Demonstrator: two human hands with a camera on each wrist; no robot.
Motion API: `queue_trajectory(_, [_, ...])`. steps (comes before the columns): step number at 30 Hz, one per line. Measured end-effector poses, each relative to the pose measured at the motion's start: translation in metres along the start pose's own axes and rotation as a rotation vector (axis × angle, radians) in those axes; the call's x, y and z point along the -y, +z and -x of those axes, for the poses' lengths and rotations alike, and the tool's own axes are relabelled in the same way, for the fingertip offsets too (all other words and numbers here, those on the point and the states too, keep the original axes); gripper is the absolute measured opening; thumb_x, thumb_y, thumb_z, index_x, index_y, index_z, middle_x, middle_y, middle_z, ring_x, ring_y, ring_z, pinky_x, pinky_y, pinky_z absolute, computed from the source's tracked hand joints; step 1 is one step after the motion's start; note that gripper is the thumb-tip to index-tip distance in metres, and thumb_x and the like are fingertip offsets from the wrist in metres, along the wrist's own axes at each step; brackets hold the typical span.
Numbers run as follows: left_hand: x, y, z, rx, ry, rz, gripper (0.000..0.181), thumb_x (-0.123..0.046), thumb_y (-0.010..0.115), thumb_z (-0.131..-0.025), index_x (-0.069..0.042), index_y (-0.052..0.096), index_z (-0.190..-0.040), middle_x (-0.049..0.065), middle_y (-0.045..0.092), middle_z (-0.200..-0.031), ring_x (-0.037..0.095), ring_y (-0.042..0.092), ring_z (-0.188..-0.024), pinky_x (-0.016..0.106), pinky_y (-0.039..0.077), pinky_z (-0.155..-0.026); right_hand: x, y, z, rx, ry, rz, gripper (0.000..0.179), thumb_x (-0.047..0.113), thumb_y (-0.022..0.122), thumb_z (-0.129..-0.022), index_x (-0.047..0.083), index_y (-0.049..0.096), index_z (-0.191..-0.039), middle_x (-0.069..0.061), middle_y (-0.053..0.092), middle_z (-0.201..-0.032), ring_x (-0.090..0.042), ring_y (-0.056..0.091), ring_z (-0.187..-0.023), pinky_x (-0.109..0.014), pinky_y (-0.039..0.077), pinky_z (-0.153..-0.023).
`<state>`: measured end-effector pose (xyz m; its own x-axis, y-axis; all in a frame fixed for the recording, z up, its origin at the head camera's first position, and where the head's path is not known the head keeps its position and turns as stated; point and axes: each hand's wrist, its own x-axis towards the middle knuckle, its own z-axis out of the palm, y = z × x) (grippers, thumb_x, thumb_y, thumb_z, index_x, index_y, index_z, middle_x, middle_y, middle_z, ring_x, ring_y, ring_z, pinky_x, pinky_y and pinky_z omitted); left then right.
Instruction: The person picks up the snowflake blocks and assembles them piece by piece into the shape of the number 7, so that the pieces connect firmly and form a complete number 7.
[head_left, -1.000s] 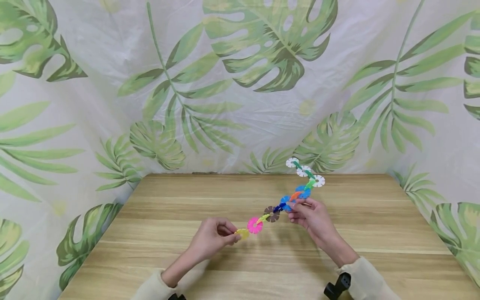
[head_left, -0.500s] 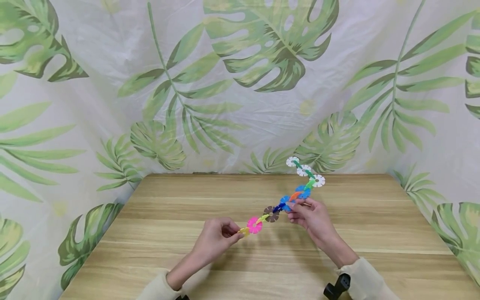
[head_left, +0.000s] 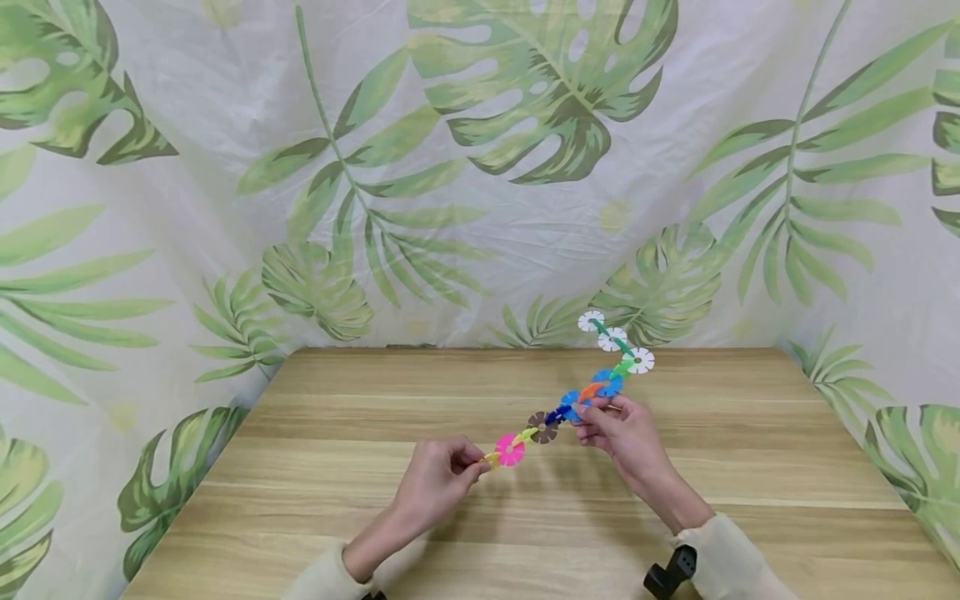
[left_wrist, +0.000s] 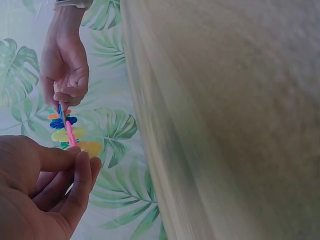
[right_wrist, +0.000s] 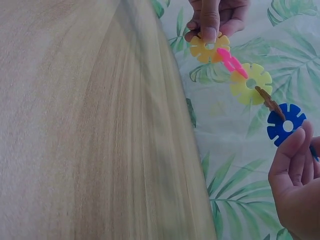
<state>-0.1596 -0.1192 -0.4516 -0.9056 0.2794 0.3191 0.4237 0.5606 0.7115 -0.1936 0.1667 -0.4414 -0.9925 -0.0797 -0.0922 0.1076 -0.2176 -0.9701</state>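
Note:
A zigzag chain of interlocking plastic snowflake discs is held up over the table between my hands. At its near end my left hand [head_left: 435,479] pinches a yellow disc [right_wrist: 201,52] between thumb and fingertips. That disc is joined to a pink disc [head_left: 510,450], followed by a yellow-green disc [right_wrist: 245,91] and a brown disc [head_left: 542,427]. My right hand [head_left: 630,442] grips the chain mid-length at a blue disc [head_left: 572,403], beside a dark blue one [right_wrist: 280,125]. Beyond it, orange, blue and green discs lead up to white discs [head_left: 640,361] at the free end.
A wooden table [head_left: 337,400] lies under both hands. Behind and around it hangs a pale cloth [head_left: 525,242] printed with green leaves. A black device [head_left: 671,572] is strapped at the right wrist, by the cream sleeve [head_left: 731,558].
My left hand has shifted slightly right towards the pink disc, and the yellow disc has turned from face-on to nearly edge-on. The chain's white end has swung a little right.

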Motion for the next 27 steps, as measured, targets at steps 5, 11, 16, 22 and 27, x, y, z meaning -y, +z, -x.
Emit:
queue_trajectory(5, [0.0, 0.004, 0.0, -0.041, 0.068, -0.017, 0.012, 0.005, 0.082, -0.085, -0.005, 0.075, -0.082, 0.007, 0.078, -0.076, 0.001, 0.068, -0.064, 0.014, 0.058, -0.059, 0.002, 0.0, 0.001, -0.014, -0.008, 0.003, 0.014, 0.004, 0.069, -0.099, 0.006, 0.058, -0.092, 0.0, 0.073, -0.077, -0.013, 0.068, -0.067, -0.028, 0.064, -0.069])
queue_trajectory(11, [0.003, 0.009, -0.001, -0.077, 0.125, -0.017, 0.014, 0.006, 0.083, -0.084, -0.005, 0.075, -0.081, 0.006, 0.077, -0.074, 0.006, 0.072, -0.065, 0.013, 0.058, -0.06, 0.004, 0.003, 0.003, -0.011, -0.021, 0.032, 0.015, 0.002, 0.069, -0.099, 0.003, 0.056, -0.092, -0.002, 0.073, -0.077, -0.012, 0.066, -0.065, -0.025, 0.062, -0.065])
queue_trajectory(16, [0.003, 0.011, -0.001, -0.077, 0.135, -0.009, 0.014, 0.006, 0.083, -0.084, -0.004, 0.074, -0.081, 0.01, 0.078, -0.075, 0.006, 0.072, -0.065, 0.013, 0.058, -0.059, 0.003, 0.004, 0.005, -0.018, -0.015, 0.013, 0.015, 0.0, 0.068, -0.099, 0.003, 0.055, -0.091, -0.002, 0.073, -0.076, -0.011, 0.065, -0.064, -0.025, 0.061, -0.063])
queue_trajectory(22, [0.004, 0.014, -0.002, -0.088, 0.164, 0.019, 0.014, 0.008, 0.082, -0.084, -0.003, 0.074, -0.081, 0.013, 0.077, -0.074, 0.009, 0.072, -0.063, 0.015, 0.059, -0.058, 0.003, 0.004, 0.003, -0.028, -0.019, -0.012, 0.015, -0.002, 0.067, -0.098, 0.004, 0.055, -0.09, -0.001, 0.071, -0.075, -0.01, 0.064, -0.063, -0.024, 0.061, -0.063])
queue_trajectory(27, [0.002, 0.014, -0.002, -0.078, 0.097, 0.029, 0.014, 0.005, 0.082, -0.085, -0.006, 0.075, -0.079, 0.01, 0.078, -0.075, 0.006, 0.069, -0.062, 0.015, 0.058, -0.057, 0.003, 0.005, 0.003, -0.018, -0.036, -0.002, 0.017, -0.002, 0.066, -0.098, 0.005, 0.055, -0.088, 0.0, 0.071, -0.074, -0.01, 0.065, -0.063, -0.025, 0.062, -0.063])
